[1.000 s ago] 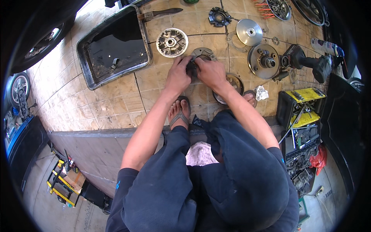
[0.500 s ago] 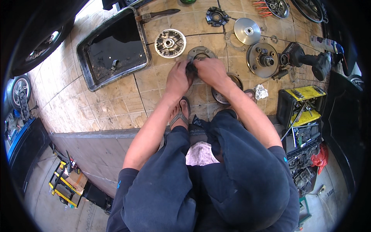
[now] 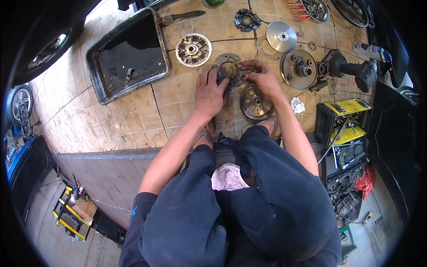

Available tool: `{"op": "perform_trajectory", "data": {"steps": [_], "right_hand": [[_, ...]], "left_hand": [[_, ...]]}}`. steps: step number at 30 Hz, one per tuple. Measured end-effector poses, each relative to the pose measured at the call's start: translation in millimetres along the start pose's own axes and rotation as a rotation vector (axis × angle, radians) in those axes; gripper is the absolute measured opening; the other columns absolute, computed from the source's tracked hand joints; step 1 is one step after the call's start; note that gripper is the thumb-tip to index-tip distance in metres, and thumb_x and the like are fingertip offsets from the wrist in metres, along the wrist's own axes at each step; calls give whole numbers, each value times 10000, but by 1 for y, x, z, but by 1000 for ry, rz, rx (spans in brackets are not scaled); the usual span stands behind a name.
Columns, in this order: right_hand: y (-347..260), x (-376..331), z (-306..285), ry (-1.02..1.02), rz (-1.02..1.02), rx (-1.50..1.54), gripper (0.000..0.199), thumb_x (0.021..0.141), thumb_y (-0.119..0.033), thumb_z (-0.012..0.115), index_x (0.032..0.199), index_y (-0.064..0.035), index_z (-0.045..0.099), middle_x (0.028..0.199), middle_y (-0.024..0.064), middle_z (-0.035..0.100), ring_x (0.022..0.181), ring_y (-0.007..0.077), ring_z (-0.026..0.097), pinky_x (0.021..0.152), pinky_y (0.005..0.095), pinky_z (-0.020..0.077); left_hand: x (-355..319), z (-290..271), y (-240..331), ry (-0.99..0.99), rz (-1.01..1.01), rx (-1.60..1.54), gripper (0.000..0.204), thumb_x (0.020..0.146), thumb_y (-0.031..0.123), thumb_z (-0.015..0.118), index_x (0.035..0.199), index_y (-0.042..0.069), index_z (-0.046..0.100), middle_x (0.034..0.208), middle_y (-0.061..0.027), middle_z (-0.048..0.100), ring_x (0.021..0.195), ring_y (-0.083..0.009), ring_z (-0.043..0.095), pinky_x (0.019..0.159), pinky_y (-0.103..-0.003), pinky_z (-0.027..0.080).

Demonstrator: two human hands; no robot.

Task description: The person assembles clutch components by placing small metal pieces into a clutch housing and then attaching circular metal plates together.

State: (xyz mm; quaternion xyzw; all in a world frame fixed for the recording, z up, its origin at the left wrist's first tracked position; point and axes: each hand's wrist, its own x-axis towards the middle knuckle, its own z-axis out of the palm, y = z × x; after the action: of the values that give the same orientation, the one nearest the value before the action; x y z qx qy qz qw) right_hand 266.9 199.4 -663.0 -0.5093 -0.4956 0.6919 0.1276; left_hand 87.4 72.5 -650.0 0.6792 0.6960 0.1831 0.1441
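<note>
Near the middle of the floor, my left hand (image 3: 210,92) is closed round a small dark piece (image 3: 220,80) at the lower left of a round clutch shoe plate (image 3: 228,63); what the piece is stays unclear. My right hand (image 3: 263,78) is at the plate's right edge, its fingers bent in toward the thumb. Anything in that pinch is too small to make out. A small yellowish spot shows inside the plate's ring. Just below my right hand lies a round metal clutch bell (image 3: 256,103) with holes, close to my feet.
A black drip tray (image 3: 165,71) with dark liquid stands at left, a brush (image 3: 182,16) by its corner. Around the clutch plate lie a finned pulley half (image 3: 193,50), a shiny disc (image 3: 281,37) and a pulley with hub (image 3: 299,69). A cordless impact wrench (image 3: 349,64) and toolbox (image 3: 344,109) are at right.
My right hand has moved right, away from my left hand, uncovering the clutch plate and the clutch bell. My left hand keeps its place beside the plate.
</note>
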Motion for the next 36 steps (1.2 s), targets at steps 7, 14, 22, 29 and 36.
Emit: {"op": "perform_trajectory", "data": {"steps": [7,14,22,29,36], "right_hand": [[-6,-14,-5,-199,69,572,529,894,105,612,1388,53,433,1267,275,627,1096,340,689,930,406,601],[-8,-11,1,-320,195,675,485,973,71,528,1433,20,382,1304,302,601,1115,360,684,925,423,606],[-5,-11,5,-390,45,406,709,915,127,490,1559,-88,286,1484,215,489,1296,283,565,989,377,549],[14,-20,18,-456,0,142,687,879,104,556,1518,-85,390,1422,176,568,1252,239,586,944,360,526],[2,-26,30,-289,-65,-591,238,871,-77,663,1104,-50,706,1101,114,725,1013,267,680,856,382,547]], "left_hand": [[-5,4,11,-145,47,122,374,836,254,710,1181,110,695,1242,-139,557,1244,-364,459,1017,-515,411],[-11,11,14,-84,-78,-306,310,859,150,692,1150,45,672,1093,-130,619,1014,-330,608,844,-418,514],[10,-13,20,85,-310,-593,177,873,74,685,1034,4,663,991,-168,616,879,-375,625,765,-403,508],[-12,-1,3,-158,-132,-622,125,844,62,685,945,3,643,924,-158,602,932,-384,592,811,-448,482],[-25,2,-12,-70,-360,-670,162,801,4,694,958,13,656,953,-149,619,963,-361,589,839,-433,479]]}}
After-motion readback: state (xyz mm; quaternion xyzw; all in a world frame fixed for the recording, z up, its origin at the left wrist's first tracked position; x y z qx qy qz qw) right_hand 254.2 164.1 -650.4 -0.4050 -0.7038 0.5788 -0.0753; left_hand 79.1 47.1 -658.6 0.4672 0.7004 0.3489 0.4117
